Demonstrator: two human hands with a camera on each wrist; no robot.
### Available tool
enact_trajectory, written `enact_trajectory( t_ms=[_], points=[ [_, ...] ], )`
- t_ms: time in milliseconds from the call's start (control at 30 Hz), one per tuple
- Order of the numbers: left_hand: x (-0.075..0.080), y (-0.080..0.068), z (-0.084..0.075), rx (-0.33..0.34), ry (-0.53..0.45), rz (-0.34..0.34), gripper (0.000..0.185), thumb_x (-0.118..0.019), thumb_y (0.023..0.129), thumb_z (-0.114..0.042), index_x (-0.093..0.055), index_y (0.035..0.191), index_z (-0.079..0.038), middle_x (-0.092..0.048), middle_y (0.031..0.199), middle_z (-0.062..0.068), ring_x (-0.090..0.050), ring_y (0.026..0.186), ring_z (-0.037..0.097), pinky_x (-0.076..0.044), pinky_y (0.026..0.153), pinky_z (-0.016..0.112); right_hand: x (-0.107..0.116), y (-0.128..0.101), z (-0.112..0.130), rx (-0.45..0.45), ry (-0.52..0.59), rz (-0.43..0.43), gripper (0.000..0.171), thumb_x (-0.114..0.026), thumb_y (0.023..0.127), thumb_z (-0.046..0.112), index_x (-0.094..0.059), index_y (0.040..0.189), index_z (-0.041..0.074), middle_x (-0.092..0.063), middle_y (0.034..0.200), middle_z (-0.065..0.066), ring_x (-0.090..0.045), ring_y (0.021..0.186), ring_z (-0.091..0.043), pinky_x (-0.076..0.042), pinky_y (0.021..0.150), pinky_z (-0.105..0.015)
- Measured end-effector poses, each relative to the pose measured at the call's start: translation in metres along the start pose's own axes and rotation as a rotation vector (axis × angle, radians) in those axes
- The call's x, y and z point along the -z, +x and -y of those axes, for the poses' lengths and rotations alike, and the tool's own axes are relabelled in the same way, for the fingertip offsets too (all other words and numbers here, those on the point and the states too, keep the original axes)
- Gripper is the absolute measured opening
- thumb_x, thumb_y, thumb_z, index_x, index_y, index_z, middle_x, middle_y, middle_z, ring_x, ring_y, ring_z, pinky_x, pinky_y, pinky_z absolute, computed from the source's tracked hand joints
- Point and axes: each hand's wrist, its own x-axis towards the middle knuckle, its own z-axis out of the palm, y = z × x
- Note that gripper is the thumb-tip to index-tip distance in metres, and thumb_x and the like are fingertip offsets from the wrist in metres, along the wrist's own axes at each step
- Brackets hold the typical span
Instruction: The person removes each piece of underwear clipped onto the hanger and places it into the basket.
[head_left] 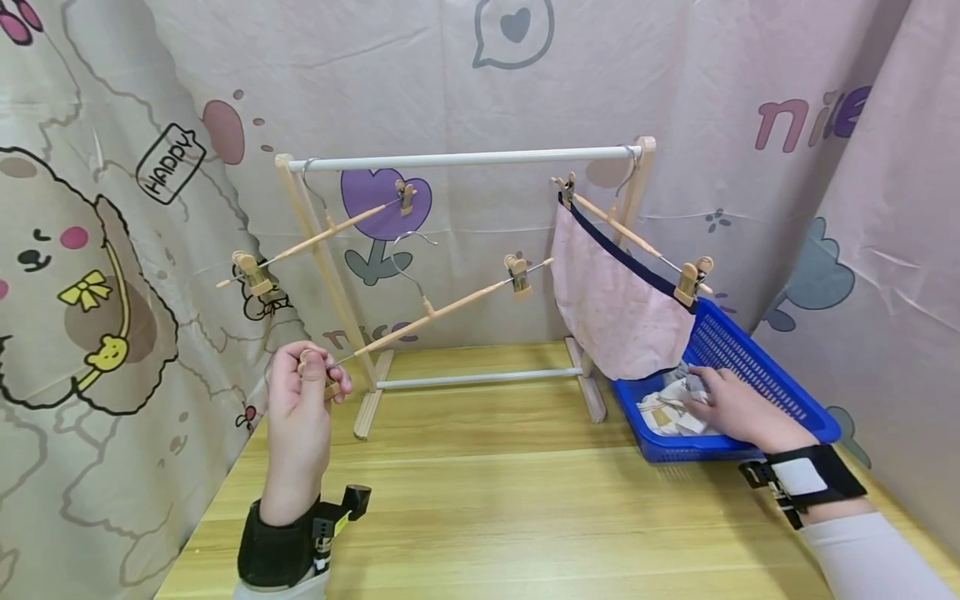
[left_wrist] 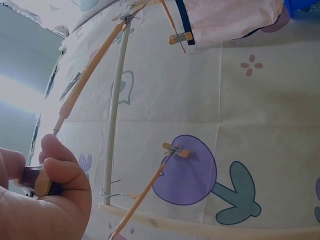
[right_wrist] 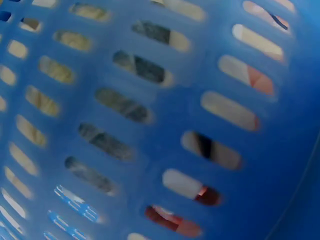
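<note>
My left hand (head_left: pixel 300 392) pinches the wooden clip at the near end of a clip hanger (head_left: pixel 397 335). This hanger is held in front of the rack, its metal hook (head_left: pixel 405 262) free in the air. A second clip (head_left: pixel 517 277) sits near its other end. In the left wrist view, the thumb and fingers (left_wrist: pixel 65 172) close around the dark clip. My right hand (head_left: pixel 738 406) reaches into the blue basket (head_left: pixel 663 450), fingers spread over white and grey cloth (head_left: pixel 678 404). The right wrist view shows only the basket's slotted wall (right_wrist: pixel 165 100); the hand is hidden there.
A wooden rack with a white bar (head_left: pixel 465 158) stands on the table (head_left: pixel 480 500). On its left hangs a bare clip hanger (head_left: pixel 322 236). A pink cloth piece with dark edging (head_left: pixel 618 304) hangs clipped at the right, beside the basket. Printed curtains (head_left: pixel 480 100) enclose the back and sides.
</note>
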Motion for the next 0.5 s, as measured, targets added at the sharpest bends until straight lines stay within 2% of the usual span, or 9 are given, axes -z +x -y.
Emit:
enact_trajectory(
  t_ms=[167,500],
  points=[
    [-0.0013,0.0001,0.0008,0.003,-0.005,-0.004,0.016,-0.04,0.111,-0.028,-0.045,0.11,-0.013,-0.047,0.091,0.002,-0.053,0.073,0.013,-0.04,0.066,0.021,0.001,-0.0008,0.0006,-0.004,-0.012,0.056,0.07,-0.065,0.101,0.038,-0.043,0.148,-0.009,-0.047,0.138,-0.045,-0.046,0.124,-0.063,-0.044,0.094,-0.075],
    [-0.0017,-0.0002,-0.0002,0.013,0.006,0.0,0.017,-0.039,0.111,-0.029,-0.045,0.11,-0.013,-0.047,0.091,0.002,-0.053,0.074,0.013,-0.04,0.066,0.021,0.0032,-0.0024,0.0027,-0.026,-0.051,0.078,0.069,-0.061,0.103,0.042,-0.045,0.148,-0.006,-0.045,0.14,-0.045,-0.044,0.126,-0.065,-0.042,0.091,-0.079]
  ],
)
